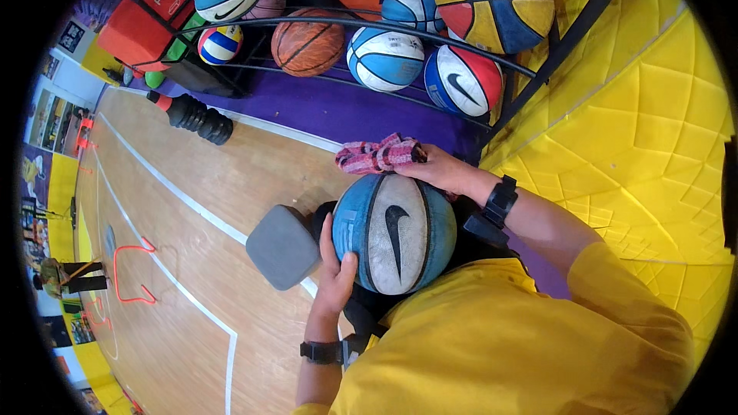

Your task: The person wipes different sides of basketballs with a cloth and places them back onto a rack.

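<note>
A blue and white Nike basketball (398,236) rests against my body, in front of the yellow shirt. My left hand (339,276) holds the ball's left side, with the thumb across its surface. In my right hand (435,170) is a bunched pink and black cloth (377,155), at the upper edge of the ball. The cloth's underside and part of my right fingers are hidden.
A black metal rack (576,34) with several balls stands ahead, beside yellow wall padding (646,184). A grey block (282,248) is left of the ball. Black stacked cones (199,120) and an orange hurdle (117,274) are on the court floor. A person (63,276) stands far left.
</note>
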Tool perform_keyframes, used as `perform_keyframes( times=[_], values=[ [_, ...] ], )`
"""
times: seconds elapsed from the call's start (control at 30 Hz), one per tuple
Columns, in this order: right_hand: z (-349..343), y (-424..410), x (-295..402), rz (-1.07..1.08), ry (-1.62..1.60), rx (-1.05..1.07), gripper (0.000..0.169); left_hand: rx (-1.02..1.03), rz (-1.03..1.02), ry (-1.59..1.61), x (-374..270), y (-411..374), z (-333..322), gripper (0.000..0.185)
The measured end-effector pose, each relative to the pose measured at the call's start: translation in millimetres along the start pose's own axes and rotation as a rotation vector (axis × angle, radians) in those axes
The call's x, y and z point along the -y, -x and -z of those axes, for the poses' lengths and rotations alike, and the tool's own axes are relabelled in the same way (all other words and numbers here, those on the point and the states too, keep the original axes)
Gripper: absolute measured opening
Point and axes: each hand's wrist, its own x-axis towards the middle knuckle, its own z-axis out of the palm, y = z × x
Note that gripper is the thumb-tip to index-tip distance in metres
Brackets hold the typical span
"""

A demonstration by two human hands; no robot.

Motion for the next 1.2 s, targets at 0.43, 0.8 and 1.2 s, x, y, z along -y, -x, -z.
perform_keyframes(
  times=[0.43, 0.8, 1.2],
  values=[
    [-20, 42, -16, 0.152, -0.168, -0.183, 0.035, -0.019, -0.143, -0.478, -27, -28, 1, 0.082],
    [-19, -9, 33, 0.526, 0.535, 0.205, 0.049, 0.003, -0.119, -0.477, -26, -33, -12, 0.078],
    [-6, 19, -24, -0.068, -0.224, -0.188, 0.041, -0.063, 0.123, 0.139, 7, 11, 1, 0.075]
  ],
)
